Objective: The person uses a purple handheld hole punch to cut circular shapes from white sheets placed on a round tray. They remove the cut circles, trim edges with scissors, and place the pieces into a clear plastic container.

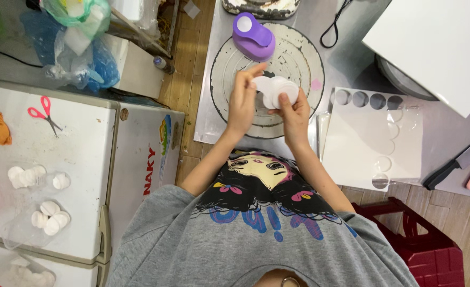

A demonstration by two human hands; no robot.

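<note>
Both my hands hold a fan of white paper discs (pixel 275 91) over the round turntable (pixel 299 50).

My left hand (pixel 243 101) pinches the discs from the left and my right hand (pixel 293 112) grips them from below with the thumb on top, all above the middle of the turntable. I see the purple hole punch (pixel 253 37) just beyond my fingertips on the far part of the turntable, close enough to block any reach forward. To the right, near my right hand, lies the white sheet (pixel 360 143) with round holes along its top and right edges. A knife (pixel 455 162) lies at the far right edge, well apart. To the left, past a wooden gap, a white cabinet top (pixel 75 159) carries pink scissors (pixel 44 112) and small piles of cut discs (pixel 50 217). A red stool (pixel 421 244) stands by my right elbow.
</note>
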